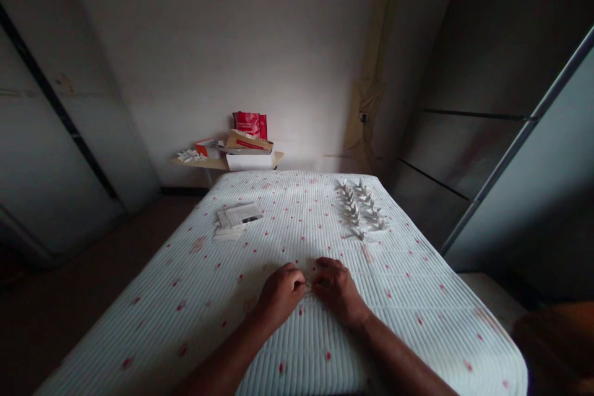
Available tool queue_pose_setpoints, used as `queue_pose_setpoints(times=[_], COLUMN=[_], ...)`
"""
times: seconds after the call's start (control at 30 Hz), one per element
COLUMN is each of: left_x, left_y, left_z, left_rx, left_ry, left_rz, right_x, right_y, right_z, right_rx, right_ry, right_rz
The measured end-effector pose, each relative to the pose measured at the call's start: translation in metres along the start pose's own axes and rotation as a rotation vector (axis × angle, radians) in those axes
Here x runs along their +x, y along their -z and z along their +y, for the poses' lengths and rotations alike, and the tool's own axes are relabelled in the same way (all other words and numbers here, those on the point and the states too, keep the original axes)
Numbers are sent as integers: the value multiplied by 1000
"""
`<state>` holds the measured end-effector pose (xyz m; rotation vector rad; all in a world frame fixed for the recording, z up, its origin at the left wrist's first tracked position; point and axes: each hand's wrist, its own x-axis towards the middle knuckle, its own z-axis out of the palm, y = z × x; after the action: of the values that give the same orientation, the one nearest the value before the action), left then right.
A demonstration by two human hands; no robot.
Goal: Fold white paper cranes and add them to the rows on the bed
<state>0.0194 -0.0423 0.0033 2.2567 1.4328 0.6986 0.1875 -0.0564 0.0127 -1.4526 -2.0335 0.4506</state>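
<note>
Close together over the quilted bed cover (278, 346), my two hands work at a small piece of folded paper (309, 285), which is mostly hidden by my fingers and blends with the cover. My left hand (284, 289) is closed, thumb and forefinger pinching the paper's left side. Curled fingers of my right hand (338, 289) are at its right side. Several folded paper cranes (353, 213) stand in two rough rows beyond my right hand. Printed paper sheets (239, 216) lie in a loose pile beyond my left hand.
Past the bed's far edge, a small table (211, 163) carries a white box (250, 161), a red bag (248, 124) and a heap of white paper pieces (191, 155). Dark cabinet panels (445, 136) rise along the right side, and a pale wardrobe (51, 130) along the left.
</note>
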Motion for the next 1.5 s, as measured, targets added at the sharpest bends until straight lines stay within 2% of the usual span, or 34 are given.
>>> queue_pose_setpoints(times=[0.23, 0.63, 1.07, 1.33, 1.5], left_x=[1, -1, -3, 1, 0], left_y=[2, -2, -4, -2, 0], left_z=[8, 11, 11, 13, 13], left_rx=[64, 178, 204, 188, 94], left_ry=[71, 104, 116, 164, 95], left_rz=[1, 22, 47, -4, 7], right_x=[3, 2, 1, 0, 2], right_y=[-4, -8, -13, -11, -10], right_z=[0, -1, 1, 0, -1], right_rx=[-34, -98, -128, -135, -130], right_ry=[-30, -12, -4, -5, -15], right_rz=[0, 25, 68, 50, 29])
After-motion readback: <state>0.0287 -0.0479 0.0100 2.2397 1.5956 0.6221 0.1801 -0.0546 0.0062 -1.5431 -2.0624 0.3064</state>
